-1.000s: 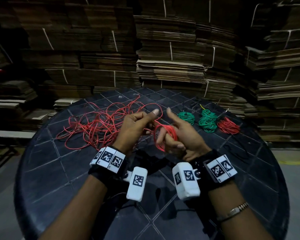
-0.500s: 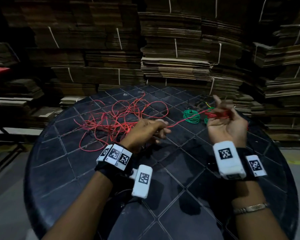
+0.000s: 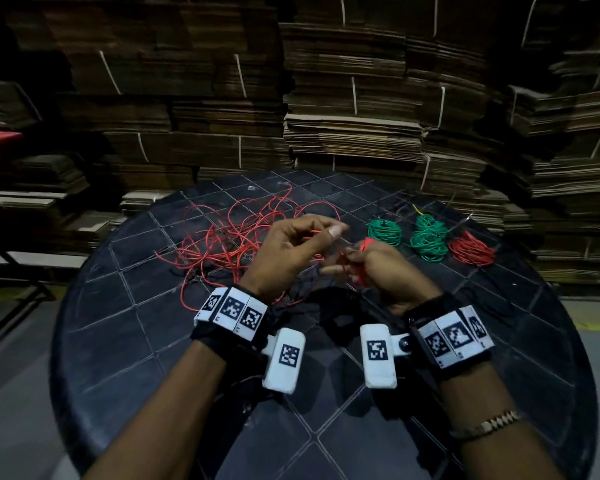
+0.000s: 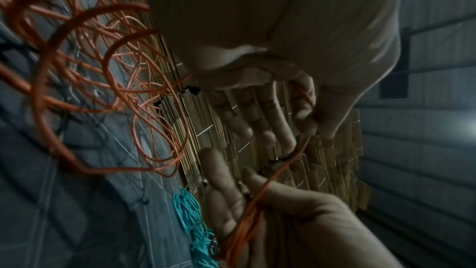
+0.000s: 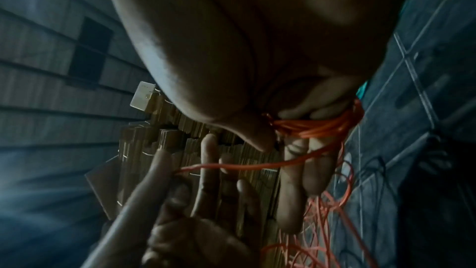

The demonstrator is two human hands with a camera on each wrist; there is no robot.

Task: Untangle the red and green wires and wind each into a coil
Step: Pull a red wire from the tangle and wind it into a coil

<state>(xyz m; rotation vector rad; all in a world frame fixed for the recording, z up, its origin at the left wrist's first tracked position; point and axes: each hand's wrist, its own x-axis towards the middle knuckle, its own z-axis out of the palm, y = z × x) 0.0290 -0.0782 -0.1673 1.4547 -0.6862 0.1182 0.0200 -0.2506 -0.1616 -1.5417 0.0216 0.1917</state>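
Observation:
A loose red wire tangle [image 3: 236, 237] sprawls over the far left of the round black table [image 3: 118, 341]. My left hand [image 3: 323, 237] pinches a strand of it between thumb and forefinger [image 4: 306, 115]. That strand runs a short way to my right hand [image 3: 357, 261], where red wire is wound in several turns round the outstretched fingers [image 5: 316, 127]. The right thumb [image 5: 252, 136] presses on those turns. Both hands hover close together above the table's middle.
Two finished green coils [image 3: 384, 232] [image 3: 428, 240] and one red coil [image 3: 471, 249] lie at the far right of the table. Stacks of flattened cardboard [image 3: 354, 133] rise behind the table. A grey floor [image 3: 14, 358] surrounds it.
My right hand swung out to the right, pulling the strand taut, and has come back beside the left hand. The left hand has risen a little, still on the wire.

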